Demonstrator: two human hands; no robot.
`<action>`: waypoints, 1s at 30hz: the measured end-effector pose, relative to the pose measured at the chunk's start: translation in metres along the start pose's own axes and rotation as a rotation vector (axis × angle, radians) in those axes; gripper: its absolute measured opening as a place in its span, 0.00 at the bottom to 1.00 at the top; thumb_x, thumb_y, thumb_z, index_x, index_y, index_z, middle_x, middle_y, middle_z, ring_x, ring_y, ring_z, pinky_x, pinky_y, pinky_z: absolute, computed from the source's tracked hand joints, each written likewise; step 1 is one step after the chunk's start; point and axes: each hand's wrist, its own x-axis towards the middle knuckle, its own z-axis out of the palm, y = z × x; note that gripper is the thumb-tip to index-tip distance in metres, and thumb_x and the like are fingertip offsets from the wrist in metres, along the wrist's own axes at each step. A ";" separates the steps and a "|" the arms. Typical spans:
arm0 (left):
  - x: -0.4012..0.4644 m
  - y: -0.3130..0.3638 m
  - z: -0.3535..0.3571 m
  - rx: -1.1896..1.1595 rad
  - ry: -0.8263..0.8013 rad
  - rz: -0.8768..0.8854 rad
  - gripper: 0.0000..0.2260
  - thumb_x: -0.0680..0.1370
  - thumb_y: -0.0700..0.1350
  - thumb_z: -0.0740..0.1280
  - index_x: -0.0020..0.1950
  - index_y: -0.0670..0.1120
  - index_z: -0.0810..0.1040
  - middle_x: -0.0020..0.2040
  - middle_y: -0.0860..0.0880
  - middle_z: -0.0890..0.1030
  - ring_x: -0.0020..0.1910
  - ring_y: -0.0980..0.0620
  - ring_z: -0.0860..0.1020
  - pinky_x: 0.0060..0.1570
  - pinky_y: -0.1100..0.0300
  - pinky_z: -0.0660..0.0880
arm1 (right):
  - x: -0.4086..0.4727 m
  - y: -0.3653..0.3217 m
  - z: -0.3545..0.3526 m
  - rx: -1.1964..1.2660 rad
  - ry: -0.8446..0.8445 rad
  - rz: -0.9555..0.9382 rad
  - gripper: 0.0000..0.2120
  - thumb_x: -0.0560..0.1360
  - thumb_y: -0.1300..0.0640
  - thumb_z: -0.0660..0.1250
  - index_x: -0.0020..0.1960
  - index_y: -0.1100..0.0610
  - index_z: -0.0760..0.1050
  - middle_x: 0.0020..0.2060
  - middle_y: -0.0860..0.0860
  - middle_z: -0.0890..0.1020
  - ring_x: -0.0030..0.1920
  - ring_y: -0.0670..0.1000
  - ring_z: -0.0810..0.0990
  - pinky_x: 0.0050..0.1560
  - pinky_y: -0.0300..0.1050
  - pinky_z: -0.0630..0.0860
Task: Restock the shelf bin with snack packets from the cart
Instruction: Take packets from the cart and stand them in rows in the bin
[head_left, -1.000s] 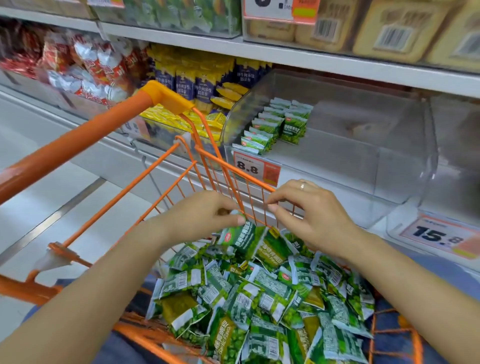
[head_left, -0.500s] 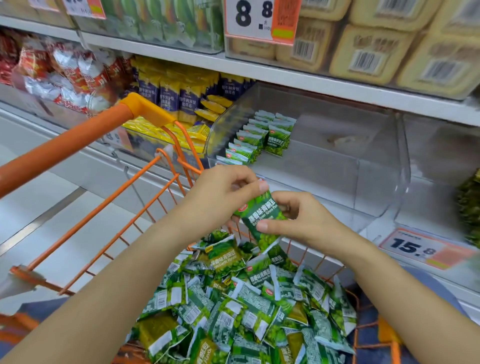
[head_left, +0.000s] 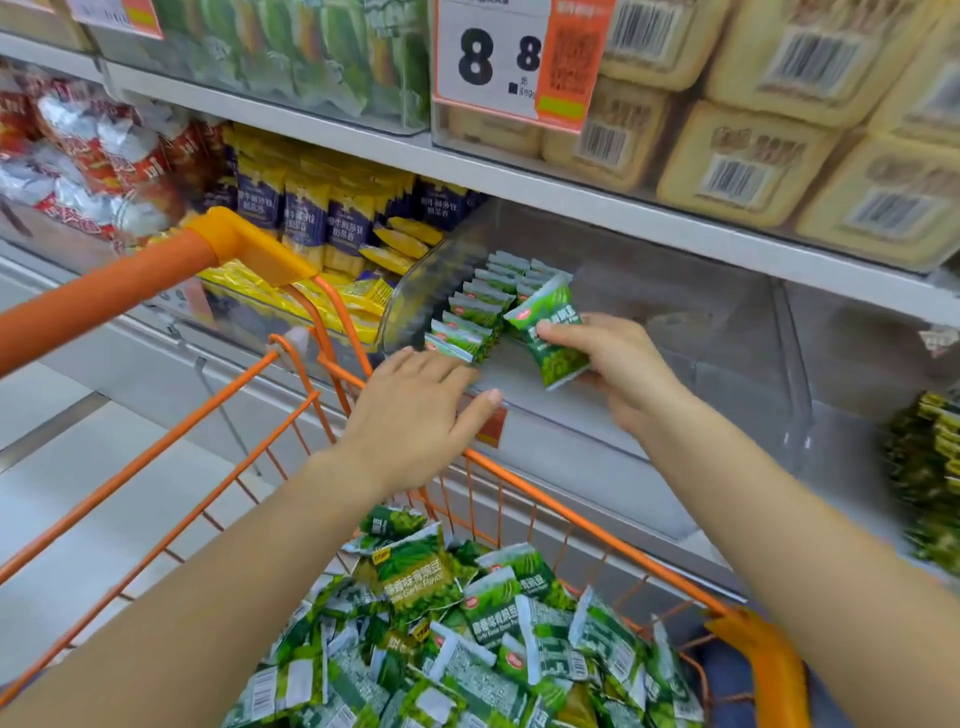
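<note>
Supermarket shelving with white metal boards fills the background, stocked with goods in clear tubs. At far left lie red and silver foil snack bags, then navy and yellow upright packets behind the orange plastic cart handle. Above them, a white and orange price card reading 8 8 hangs from the upper shelf, with pale yellow barcoded boxes to its right.

An orange wire shopping cart stands against the shelf, and a heap of green and white snack packets lies loose in its basket. The left hand reaches over the cart's far rim with fingers straight and spread a little, fingertips at the front lip of the clear plastic shelf bin; it holds nothing. Inside the bin's left end, two short rows of green packets stand on edge. Just right of those rows, the right hand pinches one green snack packet between thumb and curled fingers, holding it tilted over the bin floor. At far right, dark green packets sit in the neighbouring bin.
</note>
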 end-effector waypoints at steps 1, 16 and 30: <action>0.000 0.000 0.000 0.001 0.001 0.002 0.33 0.78 0.63 0.40 0.64 0.47 0.77 0.63 0.50 0.78 0.65 0.50 0.73 0.68 0.54 0.60 | 0.013 0.000 0.001 -0.046 0.047 0.007 0.04 0.70 0.61 0.73 0.40 0.56 0.78 0.33 0.50 0.79 0.32 0.45 0.77 0.38 0.37 0.72; 0.004 -0.001 0.007 -0.012 0.033 -0.053 0.27 0.79 0.60 0.47 0.58 0.49 0.81 0.54 0.50 0.83 0.58 0.48 0.78 0.65 0.50 0.67 | 0.134 0.042 0.030 -0.575 0.343 0.191 0.26 0.74 0.58 0.71 0.68 0.65 0.68 0.58 0.60 0.79 0.56 0.57 0.80 0.58 0.50 0.77; 0.003 -0.003 0.005 -0.010 0.058 -0.019 0.29 0.78 0.60 0.44 0.60 0.50 0.80 0.55 0.51 0.82 0.58 0.50 0.76 0.63 0.57 0.64 | 0.124 0.042 0.010 -0.173 0.332 0.115 0.22 0.72 0.58 0.72 0.64 0.59 0.71 0.56 0.56 0.76 0.48 0.54 0.77 0.43 0.43 0.72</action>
